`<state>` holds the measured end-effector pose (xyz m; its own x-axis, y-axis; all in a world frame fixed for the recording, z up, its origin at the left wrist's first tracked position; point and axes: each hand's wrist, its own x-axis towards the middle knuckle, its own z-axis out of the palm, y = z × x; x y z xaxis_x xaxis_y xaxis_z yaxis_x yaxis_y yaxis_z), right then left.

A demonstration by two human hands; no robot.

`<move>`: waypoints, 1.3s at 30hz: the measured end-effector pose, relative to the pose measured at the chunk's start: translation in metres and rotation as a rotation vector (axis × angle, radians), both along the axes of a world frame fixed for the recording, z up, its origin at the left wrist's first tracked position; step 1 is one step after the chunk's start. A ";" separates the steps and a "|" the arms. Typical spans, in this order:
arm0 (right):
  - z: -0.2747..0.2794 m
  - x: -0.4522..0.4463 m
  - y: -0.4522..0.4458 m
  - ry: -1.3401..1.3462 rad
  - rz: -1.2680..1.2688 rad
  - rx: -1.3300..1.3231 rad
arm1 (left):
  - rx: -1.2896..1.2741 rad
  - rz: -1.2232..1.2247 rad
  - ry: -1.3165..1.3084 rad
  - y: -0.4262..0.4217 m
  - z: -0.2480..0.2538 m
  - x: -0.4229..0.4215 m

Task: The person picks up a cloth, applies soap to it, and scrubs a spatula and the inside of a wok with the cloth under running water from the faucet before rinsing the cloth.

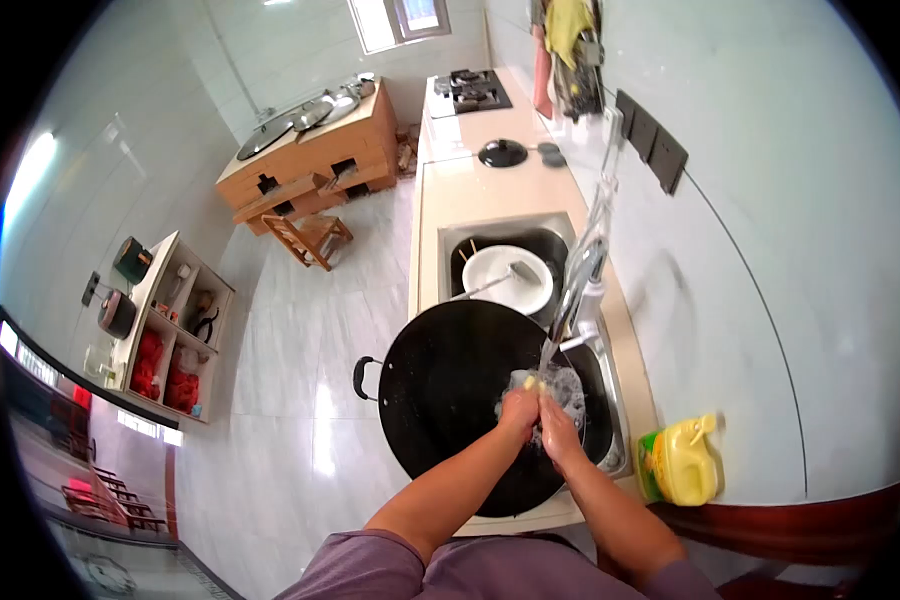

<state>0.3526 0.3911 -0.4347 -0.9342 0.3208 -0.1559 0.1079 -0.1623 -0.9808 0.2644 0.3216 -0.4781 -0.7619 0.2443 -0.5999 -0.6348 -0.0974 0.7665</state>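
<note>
A large black wok (440,390) rests over the near sink basin, its loop handle to the left. Soapy water (568,392) foams at its right side. Water runs from the faucet (580,290) onto my hands. My left hand (519,408) and my right hand (555,420) are pressed together over the foam, fingers closed around something small and pale yellow (533,383), too small to name. Behind the wok, a white bowl (490,268) with a long-handled utensil (522,272) sits in the far basin.
A yellow detergent jug (688,460) stands right of the sink. Farther along the counter are a black lid (502,153) and a gas stove (470,92). Shelves (175,320) stand at left, a wooden chair (308,238) and a brick stove (310,165) at the back.
</note>
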 end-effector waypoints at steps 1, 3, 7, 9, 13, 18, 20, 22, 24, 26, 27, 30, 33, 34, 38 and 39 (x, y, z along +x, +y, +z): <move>0.011 0.008 0.003 -0.020 0.036 -0.108 | -0.113 -0.037 0.047 0.004 0.005 -0.002; 0.042 0.014 0.003 -0.044 0.036 -0.226 | -0.423 -0.232 0.213 0.005 0.046 -0.009; 0.087 0.004 -0.016 -0.080 -0.090 -0.416 | -0.634 -0.426 0.404 0.001 0.093 -0.017; 0.096 -0.008 -0.018 -0.180 -0.191 -0.551 | -0.711 -0.462 0.484 -0.001 0.107 -0.013; 0.049 -0.047 -0.001 -0.223 -0.233 -0.763 | -0.716 -0.436 0.693 -0.009 0.106 0.011; -0.004 -0.061 -0.005 -0.321 -0.045 -0.733 | -0.741 -0.389 1.072 -0.049 0.091 0.040; -0.046 -0.071 -0.012 -0.233 -0.020 -0.706 | -0.845 -0.537 1.019 -0.066 0.103 0.036; -0.027 -0.068 -0.020 -0.316 -0.066 -0.532 | -0.893 -0.632 1.000 -0.076 0.121 0.034; -0.033 -0.069 -0.021 -0.333 -0.036 -0.419 | -0.908 -0.590 1.052 -0.077 0.121 0.038; -0.032 -0.074 -0.016 -0.372 -0.093 -0.453 | -0.885 -0.616 1.017 -0.077 0.129 0.038; -0.030 -0.075 -0.012 -0.393 -0.123 -0.470 | -0.854 -0.553 0.974 -0.075 0.128 0.037; 0.010 -0.060 0.000 -0.286 -0.086 -0.535 | -0.737 -0.363 0.795 -0.066 0.119 0.028; 0.016 -0.044 -0.001 -0.135 -0.112 -0.424 | -0.587 -0.233 0.602 -0.048 0.095 0.011; 0.017 -0.037 -0.002 -0.100 -0.156 -0.408 | -0.546 -0.226 0.587 -0.040 0.088 0.008; 0.003 -0.012 0.001 -0.129 -0.297 -0.294 | -0.548 -0.349 0.414 -0.007 0.078 0.003; 0.030 -0.001 -0.005 -0.168 -0.337 -0.313 | -0.677 -0.345 0.536 0.001 0.078 0.004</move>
